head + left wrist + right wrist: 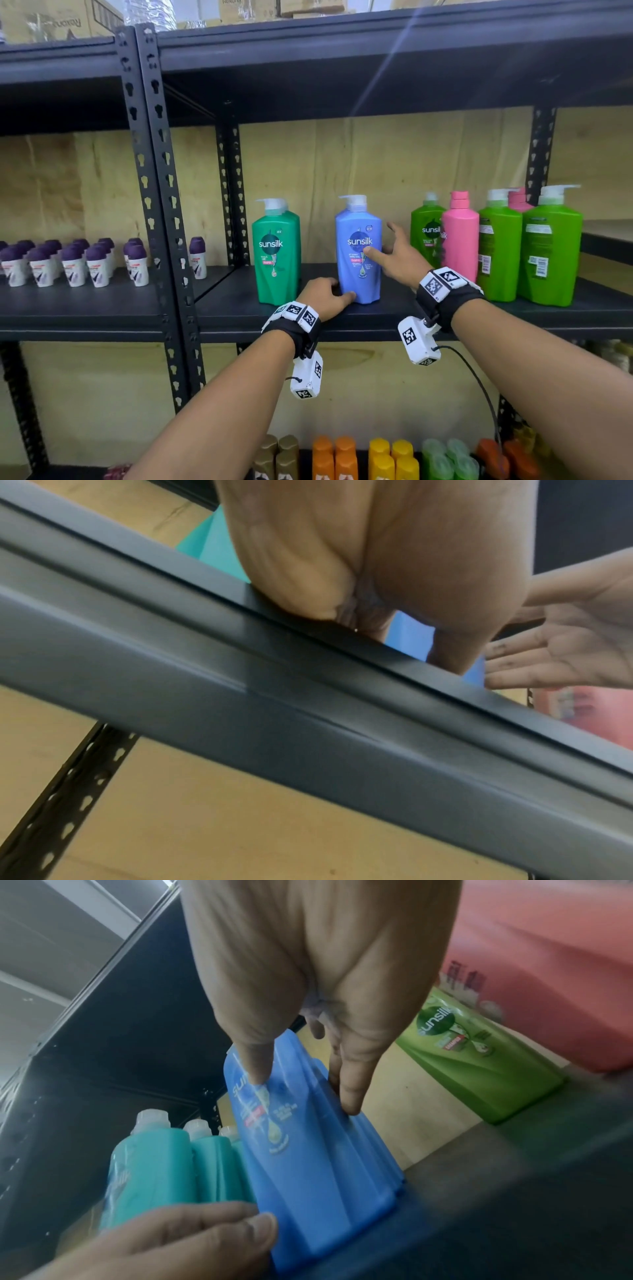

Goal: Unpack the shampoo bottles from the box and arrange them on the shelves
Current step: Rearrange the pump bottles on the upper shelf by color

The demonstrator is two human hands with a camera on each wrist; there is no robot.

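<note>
A blue Sunsilk pump bottle (356, 226) (325, 1177) stands upright on the dark middle shelf (394, 315). My right hand (400, 257) (308, 947) touches it: the thumb lies on the front label and straight fingers lie along its right side. My left hand (325, 296) (192, 1231) rests on the shelf with its thumb against the bottle's lower left corner. A teal-green Sunsilk bottle (275, 253) (150, 1164) stands just left, with more teal ones in a row behind it. No box is in view.
Lime-green bottles (548, 253) and a pink one (460, 240) crowd the shelf's right end. Small purple-capped roll-ons (68, 263) fill the neighbouring bay, past a perforated upright (154, 205). Coloured bottles (342, 459) fill the shelf below. Bare shelf lies between the blue and lime bottles.
</note>
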